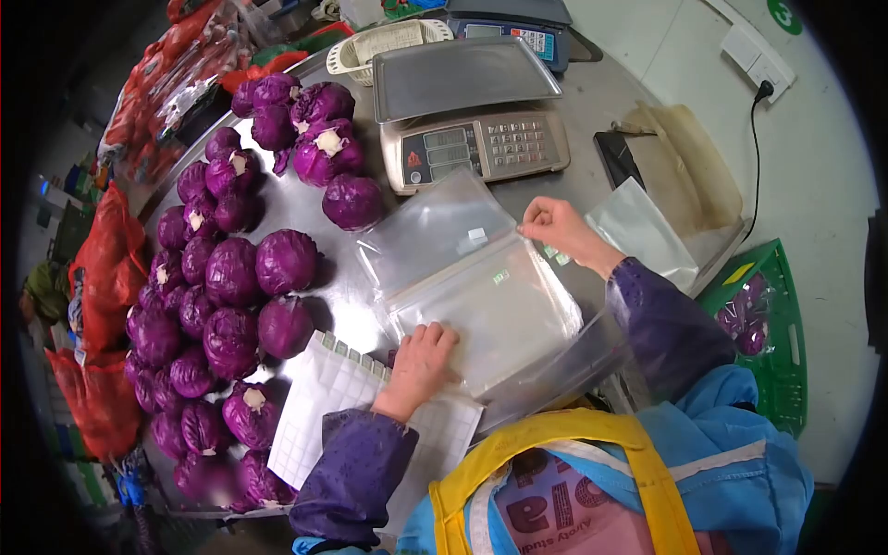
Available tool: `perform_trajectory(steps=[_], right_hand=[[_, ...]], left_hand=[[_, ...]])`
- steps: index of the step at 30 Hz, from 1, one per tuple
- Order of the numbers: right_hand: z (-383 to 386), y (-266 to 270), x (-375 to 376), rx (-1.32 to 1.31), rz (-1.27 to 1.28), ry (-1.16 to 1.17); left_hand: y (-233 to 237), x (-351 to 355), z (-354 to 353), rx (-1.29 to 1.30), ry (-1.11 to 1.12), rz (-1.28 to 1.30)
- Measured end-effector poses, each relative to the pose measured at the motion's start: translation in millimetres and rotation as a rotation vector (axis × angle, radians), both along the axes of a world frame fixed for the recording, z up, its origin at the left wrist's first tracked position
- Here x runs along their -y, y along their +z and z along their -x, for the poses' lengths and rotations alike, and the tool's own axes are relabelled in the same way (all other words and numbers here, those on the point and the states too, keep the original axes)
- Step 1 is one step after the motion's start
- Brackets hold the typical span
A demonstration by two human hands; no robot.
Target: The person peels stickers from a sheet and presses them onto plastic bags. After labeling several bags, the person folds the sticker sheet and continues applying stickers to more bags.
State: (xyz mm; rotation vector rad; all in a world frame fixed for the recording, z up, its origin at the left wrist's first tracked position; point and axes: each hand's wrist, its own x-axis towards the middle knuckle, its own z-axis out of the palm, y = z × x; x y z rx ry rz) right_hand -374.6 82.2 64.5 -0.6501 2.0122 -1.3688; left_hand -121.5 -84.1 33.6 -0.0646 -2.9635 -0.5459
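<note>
A stack of clear plastic bags (pixel 490 314) lies on the metal table in front of me. My right hand (pixel 564 231) pinches the top edge of a bag near the stack's upper right corner. Resting on the stack's lower left side, my left hand (pixel 421 365) has its fingers spread. Beneath and left of that hand is a white gridded sheet (pixel 324 407) with small green labels along its edge. Many purple cabbages (pixel 231 271) cover the left part of the table.
A digital scale (pixel 476 148) stands beyond the bags, with a white basket (pixel 388 46) behind it. Another clear bag (pixel 640 231) lies at the right. A green crate (pixel 786 342) holds wrapped cabbage. Red net sacks (pixel 106 268) line the left.
</note>
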Motion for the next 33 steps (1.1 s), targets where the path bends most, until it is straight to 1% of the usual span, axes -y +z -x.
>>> perform_trajectory(steps=[1, 3, 7, 8, 10, 11, 13, 14, 16, 17, 20, 22, 25, 29, 31, 33], right_hand=[[-1.8, 3.7, -0.2, 0.007, -0.002, 0.003], [-5.7, 10.7, 0.1, 0.166, 0.066, -0.065], [-15.5, 15.3, 2.3, 0.244, 0.06, -0.039], [-16.5, 17.7, 2.5, 0.243, 0.062, -0.039], [-18.6, 21.7, 1.5, 0.208, 0.067, -0.024], [-18.2, 19.6, 0.4, 0.212, 0.066, -0.025], [-16.7, 16.8, 0.9, 0.222, 0.139, -0.023], [-18.1, 17.3, 1.9, 0.221, 0.141, -0.018], [-21.5, 23.3, 4.3, 0.234, 0.102, -0.014], [-21.8, 24.8, 3.8, 0.234, 0.103, -0.014], [-21.0, 27.6, -0.5, 0.254, 0.125, -0.004], [-20.3, 29.2, -2.8, 0.218, 0.1, -0.014], [-22.5, 32.0, -1.7, 0.227, 0.068, -0.026], [-24.5, 28.8, 0.2, 0.246, 0.052, 0.012], [-23.1, 26.5, -1.3, 0.252, 0.094, 0.025], [-26.6, 26.8, -5.4, 0.231, 0.097, -0.01]], left_hand=[[-5.6, 2.2, -0.2, 0.007, 0.003, -0.002], [-18.9, 8.9, 1.9, 0.051, -0.029, -0.05], [-18.9, 8.0, 1.0, 0.086, 0.011, -0.084], [-16.4, 5.7, 0.7, 0.085, 0.01, -0.082], [-6.9, -0.7, -0.9, -0.061, 0.02, -0.005], [-8.2, 1.0, -0.1, -0.057, 0.019, -0.006], [-14.7, 8.6, 2.7, 0.032, -0.013, -0.09], [-21.3, 10.1, 2.2, 0.03, -0.008, -0.088], [-28.6, 12.0, 4.4, 0.157, 0.034, -0.122], [-31.9, 12.1, 2.7, 0.157, 0.034, -0.121], [-20.0, 6.8, 2.6, 0.144, 0.035, -0.08], [-8.5, 1.4, 0.4, -0.018, 0.04, -0.028], [-19.0, 10.4, 1.0, 0.064, -0.018, -0.106], [-31.0, 9.8, -1.4, 0.099, -0.001, -0.084], [-26.4, 7.9, 0.0, 0.148, 0.007, -0.082], [-14.7, 5.4, -2.9, 0.128, -0.057, -0.08]])
